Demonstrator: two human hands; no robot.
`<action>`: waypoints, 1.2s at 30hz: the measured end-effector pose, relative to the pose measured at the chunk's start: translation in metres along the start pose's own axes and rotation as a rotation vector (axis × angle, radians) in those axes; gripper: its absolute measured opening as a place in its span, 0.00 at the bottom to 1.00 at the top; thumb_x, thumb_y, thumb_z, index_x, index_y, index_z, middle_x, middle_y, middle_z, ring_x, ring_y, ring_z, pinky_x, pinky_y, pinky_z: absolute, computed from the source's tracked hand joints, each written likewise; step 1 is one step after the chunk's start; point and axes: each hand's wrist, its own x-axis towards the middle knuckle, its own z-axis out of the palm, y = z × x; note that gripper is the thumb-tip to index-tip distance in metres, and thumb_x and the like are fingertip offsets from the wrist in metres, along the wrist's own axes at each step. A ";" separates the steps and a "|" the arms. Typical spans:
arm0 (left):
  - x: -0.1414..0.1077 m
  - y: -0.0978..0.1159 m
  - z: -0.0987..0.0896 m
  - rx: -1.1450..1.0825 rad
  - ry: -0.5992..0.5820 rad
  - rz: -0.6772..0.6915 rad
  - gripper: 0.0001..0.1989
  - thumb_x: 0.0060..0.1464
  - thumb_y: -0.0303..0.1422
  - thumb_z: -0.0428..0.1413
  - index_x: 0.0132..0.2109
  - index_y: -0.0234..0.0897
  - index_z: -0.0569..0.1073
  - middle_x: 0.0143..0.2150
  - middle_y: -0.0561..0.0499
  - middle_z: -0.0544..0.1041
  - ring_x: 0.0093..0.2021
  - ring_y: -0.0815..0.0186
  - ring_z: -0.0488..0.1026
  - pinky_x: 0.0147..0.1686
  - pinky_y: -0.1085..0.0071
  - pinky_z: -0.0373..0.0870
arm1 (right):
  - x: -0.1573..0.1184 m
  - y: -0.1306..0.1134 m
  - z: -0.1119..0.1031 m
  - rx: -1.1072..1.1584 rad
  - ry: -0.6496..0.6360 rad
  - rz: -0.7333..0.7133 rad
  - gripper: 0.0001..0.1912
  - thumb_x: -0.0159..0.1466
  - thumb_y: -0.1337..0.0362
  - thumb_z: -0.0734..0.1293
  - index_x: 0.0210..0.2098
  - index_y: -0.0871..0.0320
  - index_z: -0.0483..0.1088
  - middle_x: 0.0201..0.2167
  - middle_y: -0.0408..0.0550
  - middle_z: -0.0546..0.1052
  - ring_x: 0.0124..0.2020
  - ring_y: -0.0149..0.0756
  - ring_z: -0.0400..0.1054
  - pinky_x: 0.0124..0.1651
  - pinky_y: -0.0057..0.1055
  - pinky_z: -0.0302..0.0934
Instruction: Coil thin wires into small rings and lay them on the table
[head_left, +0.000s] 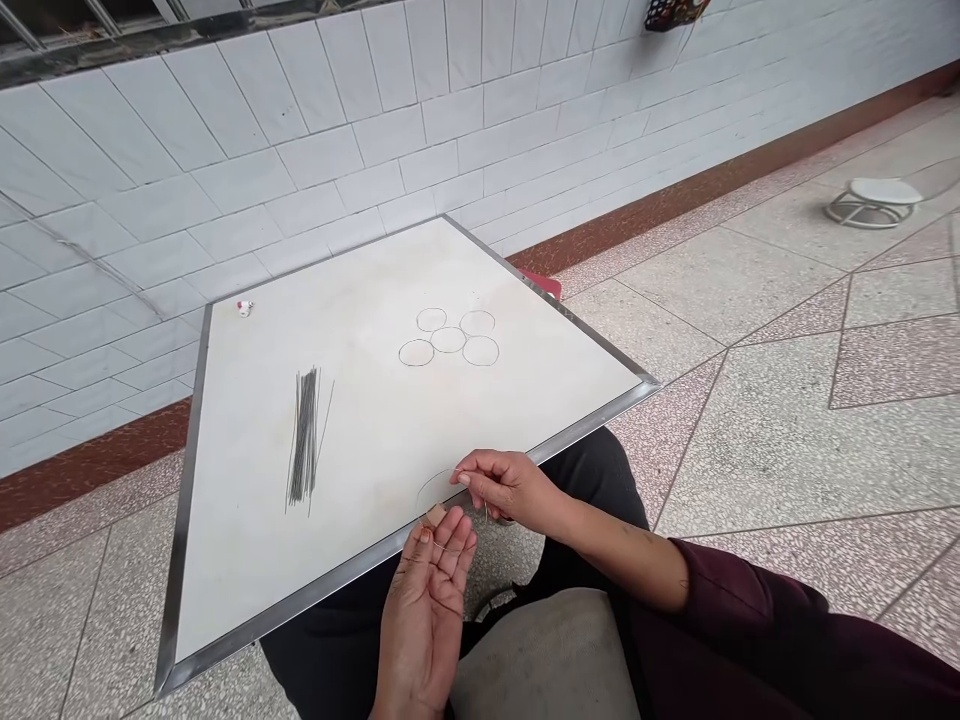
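A thin, dark wire [429, 482] curves in an arc just over the table's near edge, between my two hands. My right hand [517, 492] pinches it between thumb and fingertips, and a thin end shows below those fingers. Palm up, my left hand [431, 605] grips the wire between thumb and index finger, its other fingers loosely extended. A small tan patch [436, 514] is at the left index fingertip; I cannot tell whether it is tape or a loose piece. Farther back, several wire rings [448, 352] lie touching or nearly touching in a flower-like cluster.
The white table [360, 560] has a metal rim. A bundle of straight dark wires [304, 440] lies at its left, with a small white-and-red object [244, 309] at the far left corner. Beyond stands a tiled wall [315, 170]; a white stool [876, 200] is far right.
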 end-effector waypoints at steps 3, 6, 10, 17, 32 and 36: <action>0.000 0.001 -0.001 0.001 -0.029 0.002 0.12 0.63 0.26 0.52 0.52 0.30 0.73 0.57 0.33 0.75 0.58 0.54 0.71 0.59 0.57 0.68 | 0.000 0.000 0.000 -0.037 0.016 -0.012 0.15 0.66 0.52 0.64 0.38 0.58 0.73 0.21 0.39 0.71 0.17 0.22 0.60 0.20 0.21 0.57; -0.001 0.002 -0.003 -0.008 -0.075 -0.005 0.15 0.62 0.26 0.53 0.55 0.31 0.72 0.59 0.34 0.73 0.60 0.54 0.69 0.61 0.57 0.65 | 0.001 0.001 0.000 -0.039 0.020 -0.013 0.15 0.66 0.52 0.64 0.38 0.58 0.73 0.21 0.39 0.72 0.17 0.23 0.61 0.20 0.20 0.58; -0.001 0.001 -0.005 -0.025 -0.115 -0.022 0.18 0.60 0.28 0.55 0.57 0.33 0.71 0.61 0.35 0.72 0.62 0.54 0.67 0.63 0.57 0.61 | 0.000 0.003 0.000 -0.025 0.022 0.015 0.15 0.65 0.52 0.65 0.38 0.58 0.73 0.21 0.39 0.72 0.16 0.22 0.63 0.19 0.20 0.59; -0.001 -0.004 -0.012 0.004 -0.159 -0.024 0.20 0.62 0.38 0.54 0.59 0.36 0.72 0.62 0.38 0.71 0.63 0.56 0.65 0.65 0.59 0.58 | 0.001 0.005 0.003 0.057 0.042 0.065 0.16 0.64 0.50 0.66 0.38 0.58 0.71 0.23 0.39 0.73 0.17 0.24 0.66 0.19 0.20 0.63; 0.006 0.009 -0.029 0.170 -0.117 0.126 0.10 0.53 0.35 0.63 0.42 0.36 0.79 0.25 0.54 0.73 0.30 0.66 0.72 0.42 0.67 0.71 | -0.003 0.008 0.004 -0.050 -0.060 -0.117 0.17 0.66 0.51 0.65 0.48 0.53 0.72 0.29 0.42 0.72 0.26 0.28 0.62 0.27 0.25 0.60; 0.002 0.012 -0.028 0.214 -0.131 0.130 0.09 0.52 0.35 0.63 0.40 0.36 0.79 0.21 0.57 0.68 0.25 0.69 0.65 0.39 0.66 0.71 | -0.003 0.004 0.013 -0.072 -0.089 -0.176 0.16 0.65 0.51 0.66 0.45 0.55 0.74 0.31 0.44 0.73 0.28 0.28 0.62 0.30 0.26 0.60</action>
